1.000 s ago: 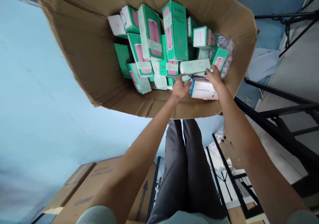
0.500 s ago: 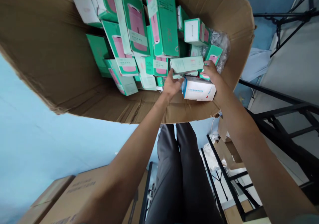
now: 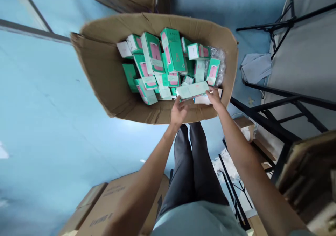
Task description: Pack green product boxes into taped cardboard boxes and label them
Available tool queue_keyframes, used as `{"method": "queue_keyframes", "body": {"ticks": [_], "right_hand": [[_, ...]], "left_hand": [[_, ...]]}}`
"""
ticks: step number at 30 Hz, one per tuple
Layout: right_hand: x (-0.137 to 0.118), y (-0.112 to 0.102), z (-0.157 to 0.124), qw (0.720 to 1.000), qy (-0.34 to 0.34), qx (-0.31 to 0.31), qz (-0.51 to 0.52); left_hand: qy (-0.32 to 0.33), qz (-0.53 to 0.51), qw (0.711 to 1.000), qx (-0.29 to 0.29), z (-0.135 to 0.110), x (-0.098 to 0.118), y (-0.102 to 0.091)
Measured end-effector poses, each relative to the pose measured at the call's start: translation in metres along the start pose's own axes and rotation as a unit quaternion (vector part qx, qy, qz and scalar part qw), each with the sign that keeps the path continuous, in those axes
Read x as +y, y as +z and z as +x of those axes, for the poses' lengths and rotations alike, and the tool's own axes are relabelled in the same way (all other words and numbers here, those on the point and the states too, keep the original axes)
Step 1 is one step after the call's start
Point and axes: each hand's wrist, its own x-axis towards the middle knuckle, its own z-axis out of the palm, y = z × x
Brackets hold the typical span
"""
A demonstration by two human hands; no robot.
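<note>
We hold a long, narrow, pale mint-green cardboard box (image 3: 193, 90) between our two bare hands, one at each end, inside a big open brown cardboard carton (image 3: 101, 71). Our left hand (image 3: 179, 114) has its thumb against the box's left end, with the other fingers partly open and blurred below the near edge; how far they reach under it we cannot tell. Our right hand (image 3: 214, 98) is curled, its fingertips closed on the box's right end. The box lies slantwise across the gap between our hands, its right end a little farther from us than its left. Partly covered by it and by our right fingers is a white cardboard box with coloured print (image 3: 203, 99). Just beyond the right fingers we see a small green box with a pink panel (image 3: 213, 71), and past that, along the carton's right wall, crumpled clear bubble wrap (image 3: 222, 59). Beyond and to the left of our left fingers, many green, pink and white oblong boxes (image 3: 154, 54) lie heaped at different angles. Well apart from our right fingers, outside the carton, stands a black metal frame (image 3: 273, 103); nearer us than the left fingers, off to the left, sit large closed brown cartons (image 3: 101, 208).
</note>
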Motion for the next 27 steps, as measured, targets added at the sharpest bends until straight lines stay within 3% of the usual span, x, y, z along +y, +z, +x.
{"method": "queue_keyframes", "body": {"ticks": [4, 10, 15, 19, 23, 27], "right_hand": [[-0.031, -0.005, -0.081, 0.989, 0.077, 0.070, 0.105], [-0.068, -0.016, -0.195, 0.958, 0.028, 0.126, 0.254], [-0.092, -0.026, -0.301, 0.952, -0.037, 0.205, 0.225], [-0.120, -0.040, -0.401, 0.928, -0.065, 0.300, 0.210], [-0.142, -0.061, -0.502, 0.897, -0.108, 0.374, 0.208], [-0.140, -0.092, -0.597, 0.848, -0.109, 0.471, 0.217]], "left_hand": [[0.032, 0.020, 0.999, -0.005, -0.057, 0.017, -0.023], [0.097, 0.066, 0.992, -0.044, -0.133, 0.064, -0.069], [0.175, 0.110, 0.976, -0.070, -0.198, 0.107, -0.095], [0.177, 0.111, 0.971, -0.117, -0.254, 0.128, -0.111], [0.164, 0.105, 0.963, -0.187, -0.316, 0.140, -0.115], [0.192, 0.165, 0.927, -0.275, -0.384, 0.142, -0.094]]}}
